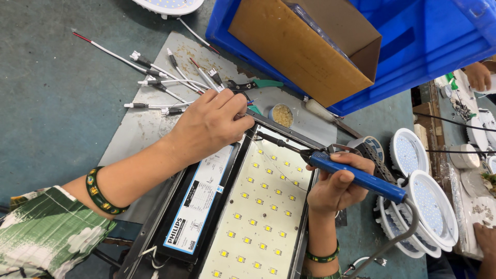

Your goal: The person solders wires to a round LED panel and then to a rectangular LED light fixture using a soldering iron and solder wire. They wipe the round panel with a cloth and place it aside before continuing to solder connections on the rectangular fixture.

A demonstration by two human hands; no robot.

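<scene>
- Step in hand (my read): soldering a lead at the top corner of the LED panel (258, 206). The iron's tip sits right at the left hand's fingertips, so the joint looks to be in progress, not done.
- Right hand (336, 188): grip closed around the blue handle of the soldering iron (356, 175), thumb on top. The dark tip runs up and to the left of the grip, ending by the panel's upper-left corner.
- Left hand (212, 126): fingers bunched together, pressing down at that same corner. Whatever is pinched under them is hidden (prob. a wire end, can't tell).
- The panel, a white board w/ rows of small yellow LEDs, lies below and between both grips in a dark metal frame on the tabletop (57, 103). A black driver box (199, 206) w/ a white label lies alongside it, just below the left wrist.
- Beyond the left grip: loose white leads (165, 82) on a grey metal sheet (139, 129), green-handled cutters (256, 84), and a small tub of yellowish stuff (282, 114) (flux, perhaps).
- Right of the right grip: a stack of round white LED discs (423, 206). Above them, a cardboard box (305, 46) sits in a blue crate (429, 36).
- Another person's hand (478, 75) is at the far right edge, well apart.
- Next move, as a judgement: needs a steady tip on the pad, left fingers holding the lead still and clear of the hot metal, then a clean lift of the iron w/o dragging solder across nearby LEDs.
</scene>
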